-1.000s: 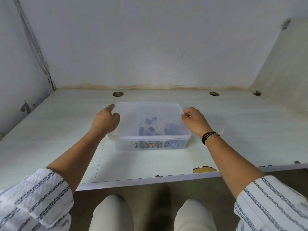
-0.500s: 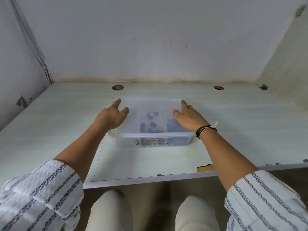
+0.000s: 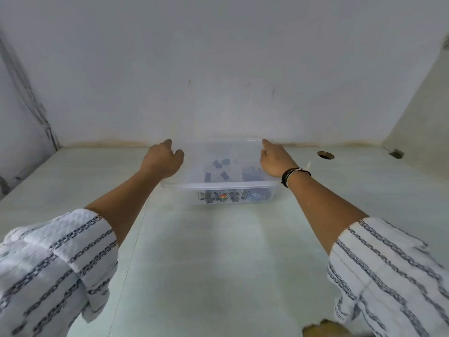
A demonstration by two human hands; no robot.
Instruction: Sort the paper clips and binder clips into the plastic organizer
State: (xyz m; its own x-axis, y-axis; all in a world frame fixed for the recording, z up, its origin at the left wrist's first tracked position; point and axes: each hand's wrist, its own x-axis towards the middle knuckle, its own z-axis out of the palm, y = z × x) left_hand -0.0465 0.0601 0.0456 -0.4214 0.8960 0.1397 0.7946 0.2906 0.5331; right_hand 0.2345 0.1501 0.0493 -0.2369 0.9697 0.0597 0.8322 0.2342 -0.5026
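Observation:
The clear plastic organizer (image 3: 257, 184) stands on the pale table, close to the back wall, with a flower sticker on its front. Through the plastic I see several dark blue binder clips (image 3: 224, 175) in the middle compartment and more blue pieces (image 3: 251, 175) on the right. My left hand (image 3: 161, 161) clasps its left rim with curled fingers. My right hand (image 3: 273, 161) lies along its right rim, index finger stretched toward the far corner. The view is blurred and I cannot make out paper clips.
The white back wall (image 3: 218, 81) rises just behind the organizer. A round cable hole (image 3: 325, 155) is in the table (image 3: 218, 263) at the back right. A side panel (image 3: 425, 113) closes the right. A chipped spot (image 3: 323, 328) shows at the table's near edge.
Both hands and the organizer have moved away from me toward the back wall. The hands went from resting on its top to its side rims. The camera has tilted up.

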